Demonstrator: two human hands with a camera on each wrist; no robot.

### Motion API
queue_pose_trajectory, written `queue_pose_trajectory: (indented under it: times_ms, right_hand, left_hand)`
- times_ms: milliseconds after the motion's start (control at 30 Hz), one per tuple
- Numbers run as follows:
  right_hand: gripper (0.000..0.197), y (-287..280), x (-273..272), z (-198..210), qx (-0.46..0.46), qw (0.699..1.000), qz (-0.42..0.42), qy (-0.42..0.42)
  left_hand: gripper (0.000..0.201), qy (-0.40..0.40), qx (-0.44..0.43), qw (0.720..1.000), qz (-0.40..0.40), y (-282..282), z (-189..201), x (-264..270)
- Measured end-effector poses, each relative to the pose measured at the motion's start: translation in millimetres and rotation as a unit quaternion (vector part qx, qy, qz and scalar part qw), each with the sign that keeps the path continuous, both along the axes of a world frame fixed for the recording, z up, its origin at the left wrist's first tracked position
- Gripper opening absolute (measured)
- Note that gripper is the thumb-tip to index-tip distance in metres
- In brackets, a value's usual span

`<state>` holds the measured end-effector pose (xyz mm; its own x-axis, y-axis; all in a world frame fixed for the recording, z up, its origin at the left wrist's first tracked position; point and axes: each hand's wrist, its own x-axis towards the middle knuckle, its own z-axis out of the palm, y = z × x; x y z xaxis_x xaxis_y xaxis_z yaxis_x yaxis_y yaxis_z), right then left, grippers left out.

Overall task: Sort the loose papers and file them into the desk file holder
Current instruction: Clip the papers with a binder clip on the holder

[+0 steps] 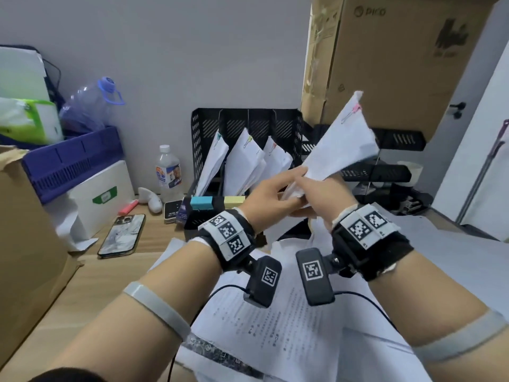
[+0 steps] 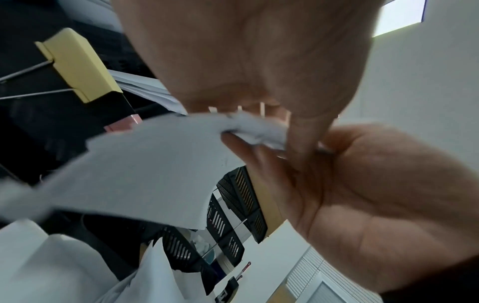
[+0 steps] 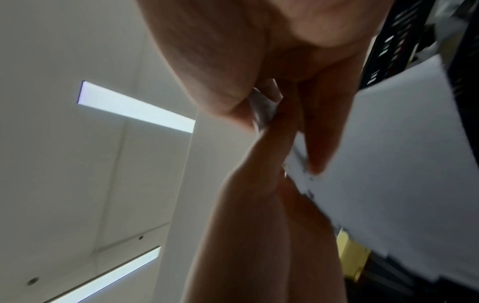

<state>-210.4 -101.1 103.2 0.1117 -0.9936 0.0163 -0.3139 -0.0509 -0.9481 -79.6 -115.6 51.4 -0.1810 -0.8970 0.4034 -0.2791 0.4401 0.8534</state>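
Observation:
A white paper stack (image 1: 343,148) with a pink clip (image 1: 355,109) at its top corner is held up in the air, right of the black mesh file holder (image 1: 198,133). My left hand (image 1: 268,194) and right hand (image 1: 316,198) both pinch its lower end, fingers meeting. The wrist views show the same stack (image 2: 145,174) (image 3: 404,164) gripped between fingers and thumbs. Three clipped paper bundles (image 1: 243,164) stand in the holder's slots. Blue (image 1: 201,202) and yellow (image 1: 234,201) binder clips sit on its front rail.
Loose printed sheets (image 1: 275,321) cover the desk below my arms. A phone (image 1: 122,235), a water bottle (image 1: 168,172), a pink highlighter (image 1: 129,208) and a purple crate (image 1: 71,161) lie left. Black stacked trays (image 1: 385,172) and a tall cardboard box (image 1: 399,64) stand right.

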Motion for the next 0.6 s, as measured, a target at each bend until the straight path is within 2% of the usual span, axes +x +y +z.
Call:
queue_pose_trajectory:
  times_ms: [33, 100, 200, 300, 367, 433, 500, 600]
  right_hand:
    - [0.032, -4.5, -6.3, 3.3, 0.004, 1.000, -0.022, -0.004]
    - [0.025, -14.4, -21.9, 10.5, 0.007, 0.995, -0.050, -0.085]
    - [0.021, -24.3, -40.0, 19.2, -0.010, 0.995, -0.069, -0.071]
    - [0.024, -38.6, -47.8, 29.2, -0.046, 0.996, -0.050, -0.051]
    - [0.028, -45.8, -48.8, 32.6, -0.035, 0.998, -0.046, -0.033]
    - [0.020, -52.9, -47.4, 36.0, -0.034, 0.999, -0.032, -0.015]
    - [0.011, -56.2, -43.9, 40.7, -0.036, 0.999, -0.002, 0.006]
    - [0.020, -61.9, -35.7, 45.6, -0.024, 0.998, 0.034, 0.037]
  left_hand:
    - [0.063, -0.029, 0.001, 1.000, -0.001, -5.5, -0.3, 1.1]
    - [0.063, -0.073, 0.006, 0.997, 0.025, -19.1, -1.0, 4.1]
    - [0.050, -0.131, 0.028, 0.981, 0.138, -40.4, -1.1, 7.3]
    - [0.050, -0.302, 0.113, 0.923, 0.210, -53.7, -3.5, 10.5]
    - [0.055, -0.361, 0.135, 0.895, 0.225, -56.8, -5.1, 11.6]
    - [0.060, -0.348, 0.139, 0.893, 0.249, -59.0, -5.2, 12.3]
    - [0.071, -0.287, 0.130, 0.908, 0.276, -59.7, -4.6, 14.5]
    - [0.079, -0.218, 0.102, 0.928, 0.285, -56.1, -0.7, 21.1]
